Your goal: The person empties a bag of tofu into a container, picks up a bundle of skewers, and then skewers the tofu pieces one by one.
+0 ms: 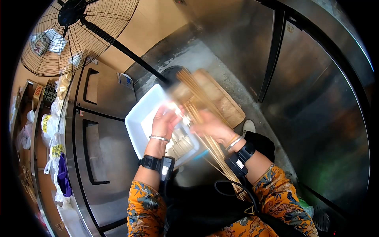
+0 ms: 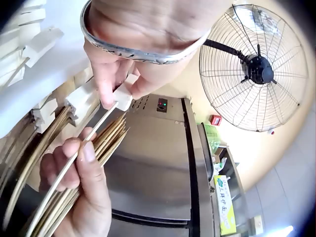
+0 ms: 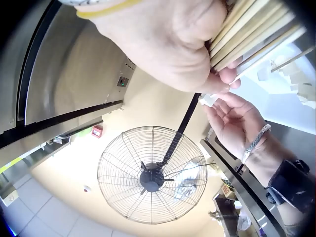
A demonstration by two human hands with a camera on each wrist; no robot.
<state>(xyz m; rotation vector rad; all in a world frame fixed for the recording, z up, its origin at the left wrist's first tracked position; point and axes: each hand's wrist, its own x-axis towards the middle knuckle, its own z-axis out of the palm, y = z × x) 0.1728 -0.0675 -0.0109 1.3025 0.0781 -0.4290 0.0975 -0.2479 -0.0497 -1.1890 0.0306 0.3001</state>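
My left hand point(image 1: 164, 120) pinches a small white block point(image 2: 124, 94) between thumb and fingers, beside the white tub. My right hand point(image 1: 213, 127) grips a bundle of bamboo skewers point(image 2: 109, 140). Out of that bundle, one pale skewer point(image 2: 69, 165) is held between thumb and fingers, its upper end right at the white block. Several white pieces point(image 1: 181, 146) lie in the white plastic tub point(image 1: 138, 118) below the hands. In the left wrist view, more white pieces point(image 2: 81, 98) sit on skewers beside the tub. The hands are blurred in the head view.
A brown board point(image 1: 231, 104) lies beyond the right hand, with skewers above it. A black standing fan point(image 1: 73, 14) rises at the back left. Steel cabinets point(image 1: 106, 146) flank the left and a steel door point(image 1: 316, 106) the right. Bags hang on the far left.
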